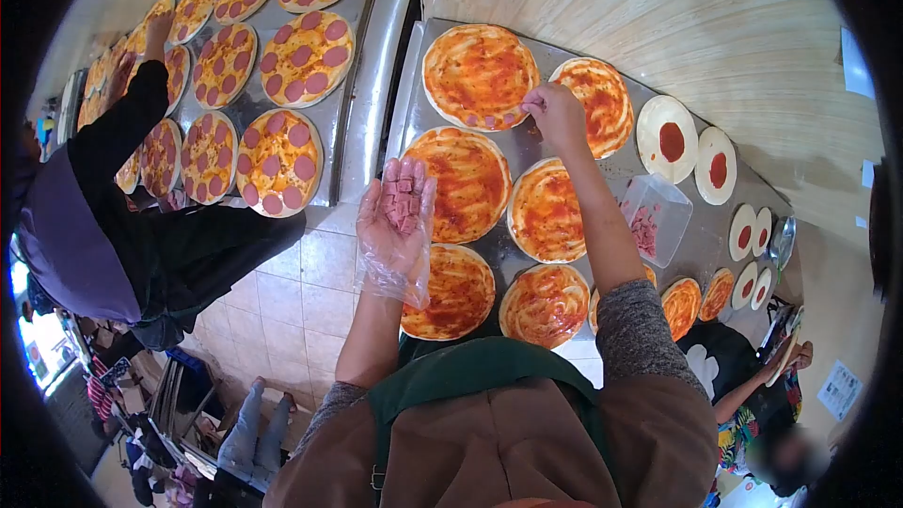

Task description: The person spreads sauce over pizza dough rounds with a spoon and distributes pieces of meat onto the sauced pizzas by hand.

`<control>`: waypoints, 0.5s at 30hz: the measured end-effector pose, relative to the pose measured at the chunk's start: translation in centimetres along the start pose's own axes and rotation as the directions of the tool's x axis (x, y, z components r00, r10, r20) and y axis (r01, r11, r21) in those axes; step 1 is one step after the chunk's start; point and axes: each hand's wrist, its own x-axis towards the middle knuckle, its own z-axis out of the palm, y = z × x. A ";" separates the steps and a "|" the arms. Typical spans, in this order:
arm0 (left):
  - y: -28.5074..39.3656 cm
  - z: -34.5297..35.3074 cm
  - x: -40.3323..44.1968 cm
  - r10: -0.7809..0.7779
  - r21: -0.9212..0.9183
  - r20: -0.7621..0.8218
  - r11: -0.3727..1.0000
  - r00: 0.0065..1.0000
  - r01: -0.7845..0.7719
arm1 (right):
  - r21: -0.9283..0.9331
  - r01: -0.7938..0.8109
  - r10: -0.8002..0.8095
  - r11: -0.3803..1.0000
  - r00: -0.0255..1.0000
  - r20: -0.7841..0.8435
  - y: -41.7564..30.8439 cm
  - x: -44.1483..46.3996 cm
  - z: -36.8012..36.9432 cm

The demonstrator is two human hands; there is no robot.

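Note:
My left hand point(397, 226), in a clear plastic glove, is palm up with a small heap of diced ham point(403, 209) resting in it. My bare right hand point(557, 115) reaches over the lower right edge of a sauced pizza base point(480, 73). Its fingertips are pinched together, apparently on a ham cube too small to see well. A few ham cubes point(489, 120) lie in a row along that base's lower edge. Another sauced base point(459, 184) lies just beyond my left fingers. A clear plastic tub point(656, 221) with more diced ham stands beside my right forearm.
More sauced bases point(546, 306) cover the metal table point(607, 174). Farther right, plain dough rounds point(667, 140) carry sauce spots. On the left, a person in a dark apron point(85, 216) reaches over sausage-topped pizzas point(308, 58). At lower right another person point(752, 386) holds a dough round.

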 end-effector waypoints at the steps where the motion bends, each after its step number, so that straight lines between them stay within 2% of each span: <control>1: -0.1 0.1 0.0 0.006 0.008 -0.006 1.000 1.000 -0.006 | -0.020 0.013 -0.013 1.000 1.000 0.008 -0.1 0.0 -0.1; 8: -1.1 0.2 0.5 -0.019 0.054 0.044 0.998 0.999 0.017 | -0.054 0.077 -0.080 0.996 0.996 -0.048 -2.2 -0.3 -1.4; 11: -1.6 0.3 1.2 -0.029 0.113 0.040 0.993 0.999 0.024 | 0.230 0.004 -0.003 0.973 1.000 -0.006 -6.4 -2.2 -2.7; 13: -2.2 0.5 1.7 -0.018 0.167 0.037 0.986 0.999 0.012 | 0.424 0.041 -0.091 0.905 0.991 0.098 -10.4 -4.0 -3.9; 15: -3.0 1.2 1.9 -0.013 0.219 0.030 0.976 0.999 0.006 | 0.409 0.235 -0.286 0.882 0.956 0.069 -12.4 -5.4 -3.6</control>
